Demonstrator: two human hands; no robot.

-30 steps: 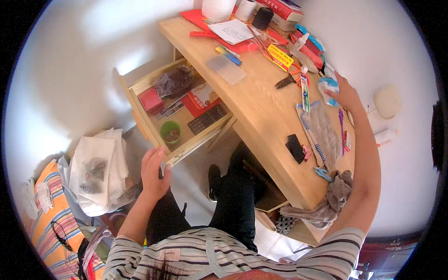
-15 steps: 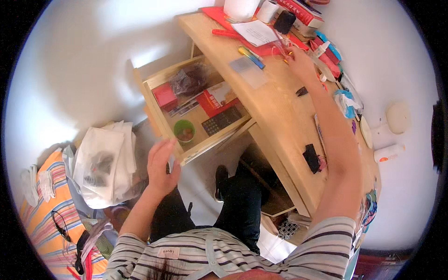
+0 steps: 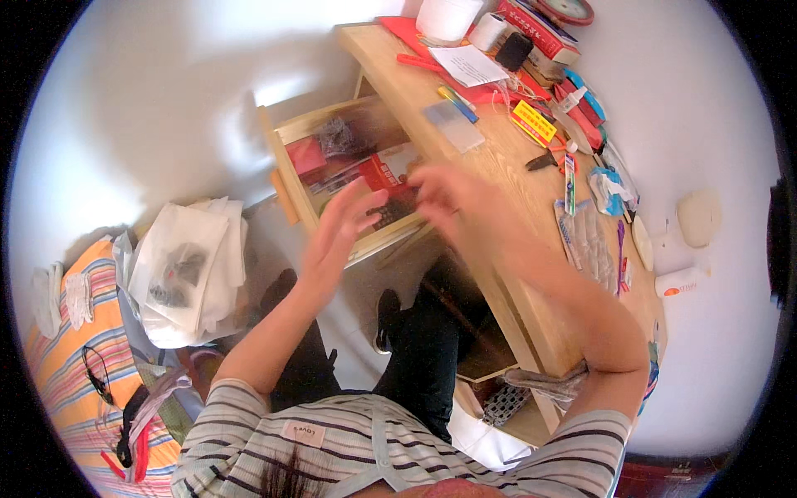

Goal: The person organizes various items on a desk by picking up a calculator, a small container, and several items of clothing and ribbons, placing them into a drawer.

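Note:
My left hand (image 3: 344,222) hovers over the near edge of the pulled-out drawer (image 3: 286,170), fingers apart, holding nothing visible. Across from it my right hand (image 3: 455,203) is above the drawer's right end by the desk edge; it is blurred, its fingers look spread and nothing shows in them. In the drawer lie a red box (image 3: 307,155), a dark crumpled plastic bag (image 3: 338,137) and a red-and-white packet (image 3: 384,172). A dark keypad-like object (image 3: 388,214) is partly hidden behind my hands.
The wooden desk (image 3: 490,166) carries a yellow packet (image 3: 534,123), white paper (image 3: 469,65), a toothpaste-like tube (image 3: 570,178), a clear plastic sleeve (image 3: 589,236) and thread spools (image 3: 487,33). White bags (image 3: 187,266) stand at left beside a striped cloth (image 3: 91,357).
My right hand has come from the desk's far right side down to the drawer, uncovering the yellow packet. My left hand has moved up and right over the drawer. The view shifted slightly.

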